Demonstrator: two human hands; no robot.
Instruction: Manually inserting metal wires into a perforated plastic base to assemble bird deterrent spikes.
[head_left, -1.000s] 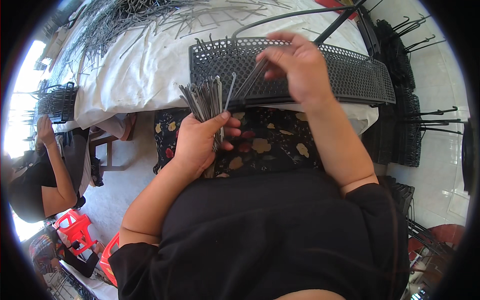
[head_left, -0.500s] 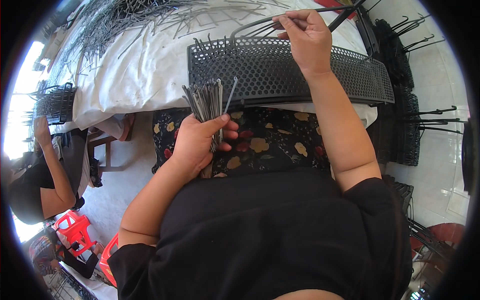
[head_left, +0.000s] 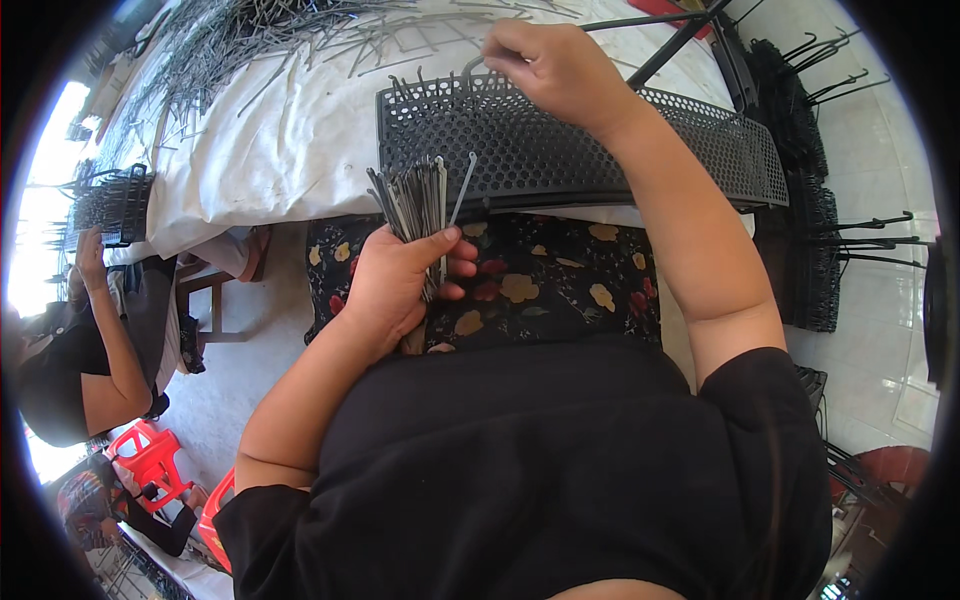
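Note:
My left hand (head_left: 385, 280) is wrapped round an upright bundle of thin black metal hooks (head_left: 412, 205); one lighter hook (head_left: 463, 188) leans out at its right. In front of me, at the table's near edge, lies a long black perforated metal panel (head_left: 500, 150). Several thin hooks (head_left: 421, 78) stick up along the left part of its far edge. My right hand (head_left: 550, 78) is over that far edge, left of the panel's middle, fingers closed together and slightly blurred. Whatever they hold is hidden.
A loose heap of thin metal hooks (head_left: 215, 60) covers the white-covered table's (head_left: 270, 150) far left. A co-worker (head_left: 100, 350) sits at left beside a black basket-like rack (head_left: 125, 205). Red stools (head_left: 150, 460) stand behind. Dark stacked panels (head_left: 815, 260) with hooks line the right wall.
My right hand has moved left along the panel's far edge. The thin rods seen at its fingers before are no longer visible. My left hand stays with the bundle.

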